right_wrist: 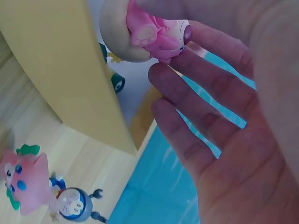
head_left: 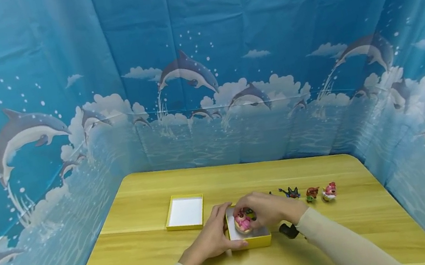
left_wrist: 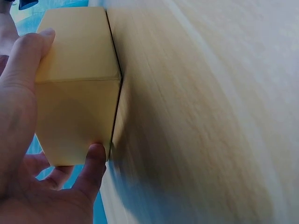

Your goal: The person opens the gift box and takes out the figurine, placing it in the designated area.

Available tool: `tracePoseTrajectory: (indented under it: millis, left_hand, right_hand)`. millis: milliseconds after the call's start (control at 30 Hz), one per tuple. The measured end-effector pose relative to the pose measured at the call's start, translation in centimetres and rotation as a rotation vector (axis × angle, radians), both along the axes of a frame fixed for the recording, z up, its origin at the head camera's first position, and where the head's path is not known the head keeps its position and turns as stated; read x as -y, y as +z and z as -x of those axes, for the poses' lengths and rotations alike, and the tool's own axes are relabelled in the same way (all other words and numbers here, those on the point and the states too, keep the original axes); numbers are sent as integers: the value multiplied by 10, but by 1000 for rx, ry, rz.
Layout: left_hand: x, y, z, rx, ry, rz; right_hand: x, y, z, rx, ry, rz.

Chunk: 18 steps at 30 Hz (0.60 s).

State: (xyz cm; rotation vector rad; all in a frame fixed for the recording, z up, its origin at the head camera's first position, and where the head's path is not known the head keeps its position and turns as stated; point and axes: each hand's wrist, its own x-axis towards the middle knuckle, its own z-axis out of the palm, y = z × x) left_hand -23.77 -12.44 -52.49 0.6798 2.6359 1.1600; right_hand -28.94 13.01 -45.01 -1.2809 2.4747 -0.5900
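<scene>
A yellow open box (head_left: 258,242) with a white inside stands on the table in front of me. My left hand (head_left: 207,241) grips its left side, thumb on the near wall and fingers round the corner. Over the opening, my right hand (head_left: 269,209) holds a pink bear figurine (right_wrist: 154,35) with a cream rounded base, thumb on one side and fingers on the other. In the right wrist view a small green toy (right_wrist: 117,81) shows inside the box, mostly hidden by its wall and the figurine.
The yellow box lid (head_left: 185,212) lies white side up, left of the box. To the right stand a dark blue winged figurine (head_left: 292,192), a reddish-brown one with green (head_left: 313,193) and a pink-and-white one (head_left: 330,191). A dolphin-print curtain (head_left: 213,137) borders the table.
</scene>
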Motion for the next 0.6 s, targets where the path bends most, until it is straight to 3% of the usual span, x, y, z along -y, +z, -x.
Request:
tracePoseTrajectory:
  millis: [600]
  left_hand:
    - [-1, 1, 2, -16, 5, 33]
  right_hand:
    - [-24, 16, -9, -30, -102, 29]
